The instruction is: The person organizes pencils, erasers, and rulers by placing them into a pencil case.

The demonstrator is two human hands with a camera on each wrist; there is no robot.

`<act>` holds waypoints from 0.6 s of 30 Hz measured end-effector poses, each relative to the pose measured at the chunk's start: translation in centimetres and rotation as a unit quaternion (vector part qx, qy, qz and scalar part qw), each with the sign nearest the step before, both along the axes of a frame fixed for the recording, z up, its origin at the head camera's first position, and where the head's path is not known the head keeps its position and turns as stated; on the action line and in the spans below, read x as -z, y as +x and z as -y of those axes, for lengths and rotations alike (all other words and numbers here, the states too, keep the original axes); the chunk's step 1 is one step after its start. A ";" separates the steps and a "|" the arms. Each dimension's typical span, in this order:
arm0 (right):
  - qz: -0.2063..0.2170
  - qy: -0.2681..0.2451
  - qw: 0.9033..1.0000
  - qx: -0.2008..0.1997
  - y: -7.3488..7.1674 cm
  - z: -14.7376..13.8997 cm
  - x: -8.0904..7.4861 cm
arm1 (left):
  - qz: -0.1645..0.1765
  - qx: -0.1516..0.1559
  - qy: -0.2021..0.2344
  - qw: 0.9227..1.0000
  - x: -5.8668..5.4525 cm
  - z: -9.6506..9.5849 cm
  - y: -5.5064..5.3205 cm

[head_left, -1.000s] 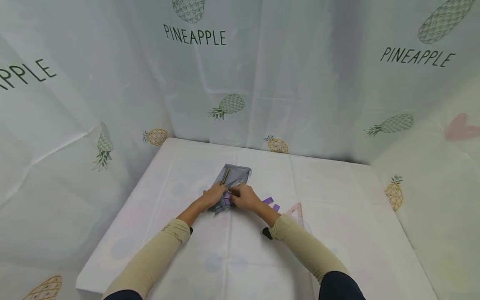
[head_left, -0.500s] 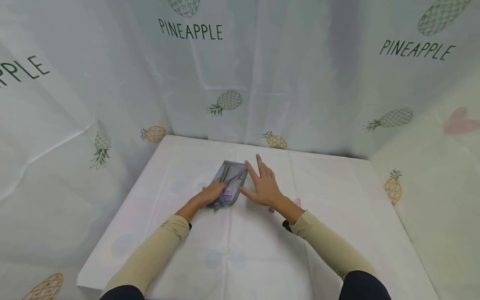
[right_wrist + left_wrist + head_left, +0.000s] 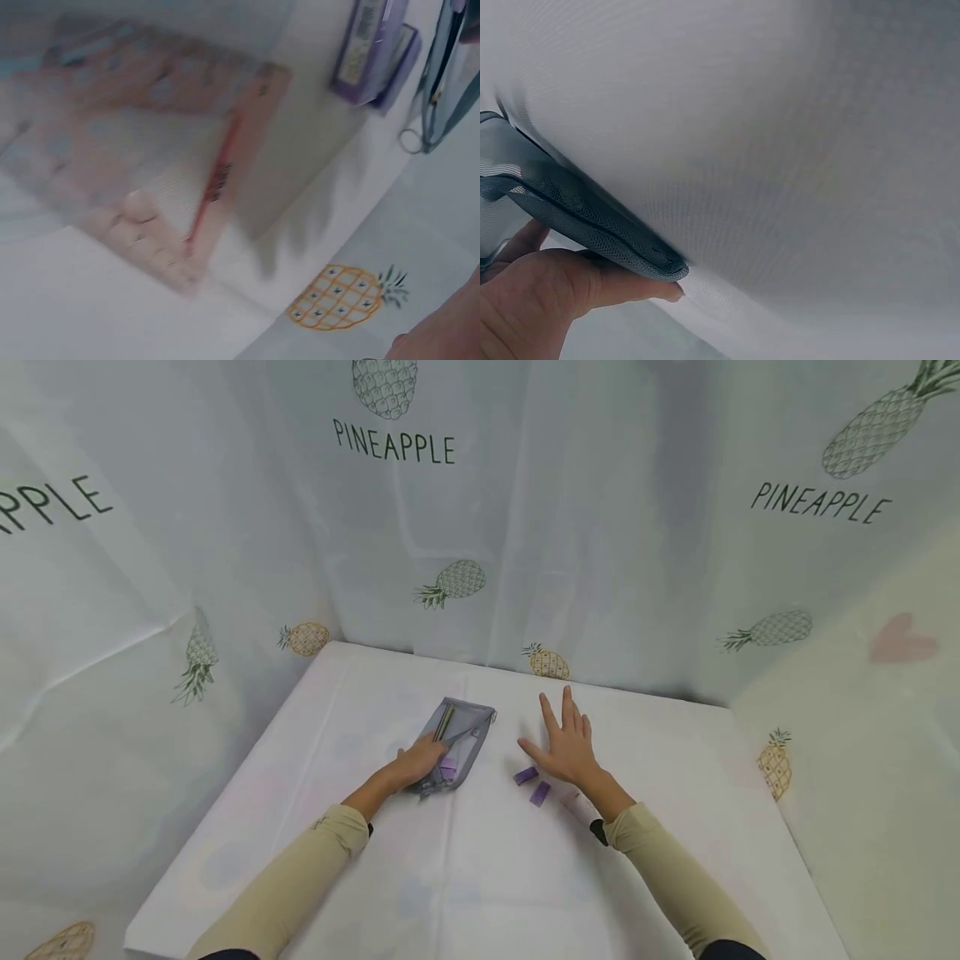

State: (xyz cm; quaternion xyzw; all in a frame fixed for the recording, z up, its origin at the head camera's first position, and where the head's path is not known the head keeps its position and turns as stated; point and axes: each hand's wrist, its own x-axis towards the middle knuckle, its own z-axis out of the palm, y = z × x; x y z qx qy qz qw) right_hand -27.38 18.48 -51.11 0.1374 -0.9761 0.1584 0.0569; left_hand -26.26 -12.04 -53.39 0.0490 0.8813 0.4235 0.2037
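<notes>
My left hand [image 3: 416, 762] grips the left edge of a grey mesh pencil case [image 3: 467, 746] lying on the table. In the left wrist view, the thumb and fingers bend around the dark edge of the case [image 3: 585, 214]. Two slim dark-and-gold sticks [image 3: 444, 723] and a small purple item [image 3: 448, 767] show in the case. My right hand [image 3: 570, 750] is spread over the table with nothing in it. Near its thumb lie two small purple boxes [image 3: 526, 775]. A pink clear set square [image 3: 216, 187] fills much of the right wrist view.
A pale bluish translucent thing [image 3: 150, 37] overlaps the set square in the right wrist view. The white-covered table [image 3: 375, 877] meets pineapple-print curtains [image 3: 600, 552] at its back and sides. A metal zip ring [image 3: 411, 141] hangs at the case's corner.
My right hand has drawn back from the pencil case to the right, with its fingers spread. The left hand keeps hold of the case. The purple boxes now show more fully.
</notes>
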 end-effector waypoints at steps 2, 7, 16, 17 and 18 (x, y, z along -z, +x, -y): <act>0.001 0.000 1.000 0.010 0.1 -0.4 0.7 | 0.002 -0.002 0.001 1.000 0.3 0.2 0.2; -0.003 0.006 1.000 0.014 -0.5 -2.0 0.8 | 0.007 -0.007 0.008 1.000 0.1 0.0 -0.2; 0.062 0.010 0.997 0.048 -0.9 -4.7 1.3 | 0.011 0.000 0.001 1.000 -0.2 -0.2 0.0; 0.064 0.006 0.997 0.048 -0.9 -4.9 1.4 | 0.012 -0.001 0.001 1.000 -0.2 -0.2 0.0; 0.067 0.002 0.997 0.047 -0.8 -5.1 1.5 | 0.012 -0.001 0.001 1.000 -0.2 -0.2 0.0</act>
